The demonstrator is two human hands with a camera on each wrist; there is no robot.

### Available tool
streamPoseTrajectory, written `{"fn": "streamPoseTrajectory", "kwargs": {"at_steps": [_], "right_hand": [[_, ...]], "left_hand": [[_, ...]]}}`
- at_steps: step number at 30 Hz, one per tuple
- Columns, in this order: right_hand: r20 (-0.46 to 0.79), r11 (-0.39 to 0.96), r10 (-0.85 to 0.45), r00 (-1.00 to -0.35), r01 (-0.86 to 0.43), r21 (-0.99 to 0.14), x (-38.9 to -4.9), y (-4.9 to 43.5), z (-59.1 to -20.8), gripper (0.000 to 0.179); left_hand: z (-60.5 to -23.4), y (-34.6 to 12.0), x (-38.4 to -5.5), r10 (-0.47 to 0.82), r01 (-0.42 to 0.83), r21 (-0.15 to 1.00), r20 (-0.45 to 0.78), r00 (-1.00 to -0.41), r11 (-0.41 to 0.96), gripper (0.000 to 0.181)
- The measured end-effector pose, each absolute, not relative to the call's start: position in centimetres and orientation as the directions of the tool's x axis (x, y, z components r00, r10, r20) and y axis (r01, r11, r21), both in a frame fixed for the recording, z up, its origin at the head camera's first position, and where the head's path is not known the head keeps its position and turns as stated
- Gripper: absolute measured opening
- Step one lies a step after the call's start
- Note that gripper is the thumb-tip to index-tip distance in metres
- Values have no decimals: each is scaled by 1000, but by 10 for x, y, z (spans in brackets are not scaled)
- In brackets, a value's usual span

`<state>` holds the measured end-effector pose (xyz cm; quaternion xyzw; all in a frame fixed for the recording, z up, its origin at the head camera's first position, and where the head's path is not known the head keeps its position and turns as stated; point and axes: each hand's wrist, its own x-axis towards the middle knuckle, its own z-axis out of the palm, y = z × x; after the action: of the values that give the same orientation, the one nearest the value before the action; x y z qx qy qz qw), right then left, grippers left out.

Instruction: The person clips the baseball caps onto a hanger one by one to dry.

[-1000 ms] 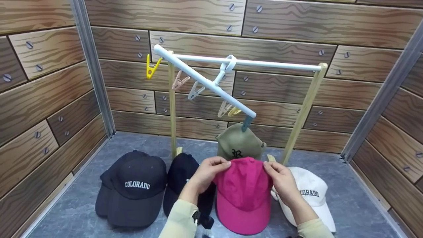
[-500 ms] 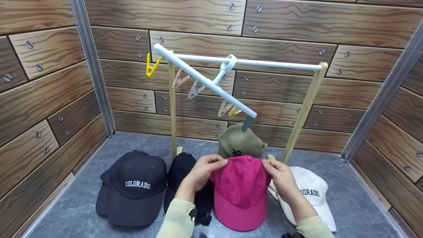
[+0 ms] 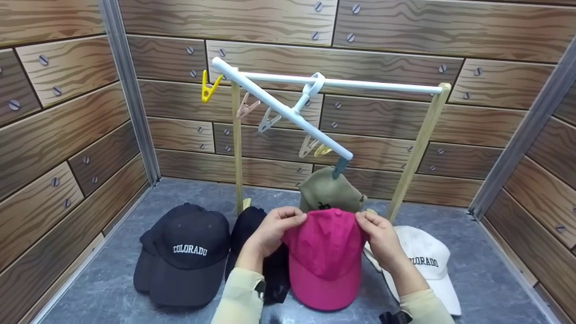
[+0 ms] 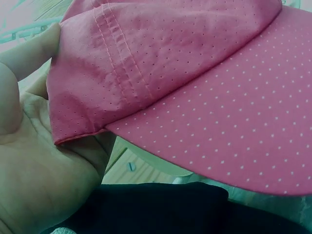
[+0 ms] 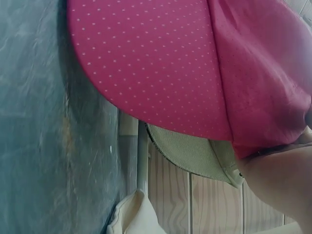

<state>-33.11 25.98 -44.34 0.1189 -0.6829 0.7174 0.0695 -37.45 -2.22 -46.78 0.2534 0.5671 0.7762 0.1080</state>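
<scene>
Both hands hold up a magenta baseball cap (image 3: pixel 326 256) by the two sides of its crown, brim down. My left hand (image 3: pixel 275 229) pinches the top left of the crown between thumb and fingers, while my right hand (image 3: pixel 380 238) pinches the top right. Fine holes in the cap's fabric (image 4: pixel 141 53) and pale dots on its brim (image 5: pixel 146 58) show in the wrist views. Just behind it, an olive cap (image 3: pixel 326 186) hangs from a dark grey-green clip (image 3: pixel 340 168) at the near end of a pale blue clip hanger (image 3: pixel 285 110).
The hanger hooks over a white crossbar (image 3: pixel 382 84) on wooden posts. Its other clips, such as the yellow clip (image 3: pixel 209 87), hold nothing. Black COLORADO caps (image 3: pixel 189 252) sit at left, a dark cap (image 3: pixel 249 225) behind my left arm, and a white cap (image 3: pixel 425 252) at right.
The magenta cap has shifted slightly left and up, with both hands still pinching it. The head view has moved a little. The hanger and the other caps stay in place.
</scene>
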Motion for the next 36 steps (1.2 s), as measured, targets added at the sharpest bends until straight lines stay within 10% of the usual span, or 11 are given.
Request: {"fn": "streamPoseTrajectory", "kwargs": {"at_steps": [18, 36], "right_hand": [[327, -155, -134, -935, -307, -939, -331, 257, -434, 32], [321, -92, -96, -942, -313, -945, -326, 255, -428, 31]], "left_hand": [[-461, -32, -372, 416, 79, 890, 287, -863, -450, 29], [-450, -36, -368, 441, 168, 951, 272, -855, -260, 26]]}}
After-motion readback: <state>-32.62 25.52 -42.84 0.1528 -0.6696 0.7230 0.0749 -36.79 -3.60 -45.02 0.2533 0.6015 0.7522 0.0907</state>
